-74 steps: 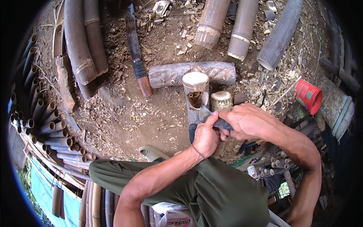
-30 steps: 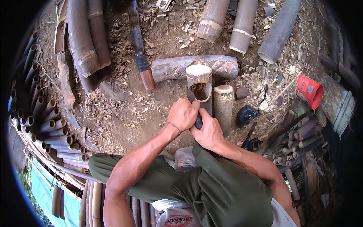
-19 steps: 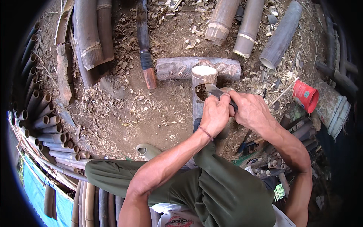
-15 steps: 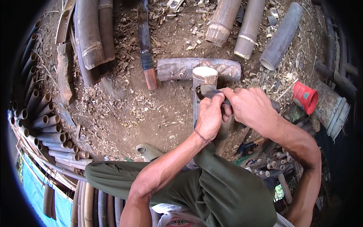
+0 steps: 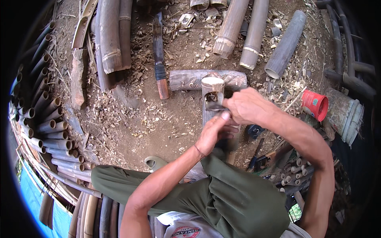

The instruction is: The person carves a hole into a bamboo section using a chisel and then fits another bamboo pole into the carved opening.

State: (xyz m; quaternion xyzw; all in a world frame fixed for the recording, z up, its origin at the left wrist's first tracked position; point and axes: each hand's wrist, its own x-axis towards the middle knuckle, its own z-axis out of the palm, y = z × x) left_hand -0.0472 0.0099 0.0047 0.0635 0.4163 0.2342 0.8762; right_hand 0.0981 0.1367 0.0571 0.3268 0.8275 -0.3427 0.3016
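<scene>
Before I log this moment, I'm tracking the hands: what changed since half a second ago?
The blade has come toward the person, from across the side opening of the bamboo tube to about that opening's lower edge. The right hand keeps hold and has moved nearer the tube; the left hand has drawn back slightly, its fingers less curled. The log, long knife and red bucket stay put.

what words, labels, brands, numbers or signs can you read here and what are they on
Pale shirt: red print with lettering, partly legible, cut off by the lower edge; I won't copy its wording.
Red container: small green label, too small to read.
I can make out no other text.
</scene>
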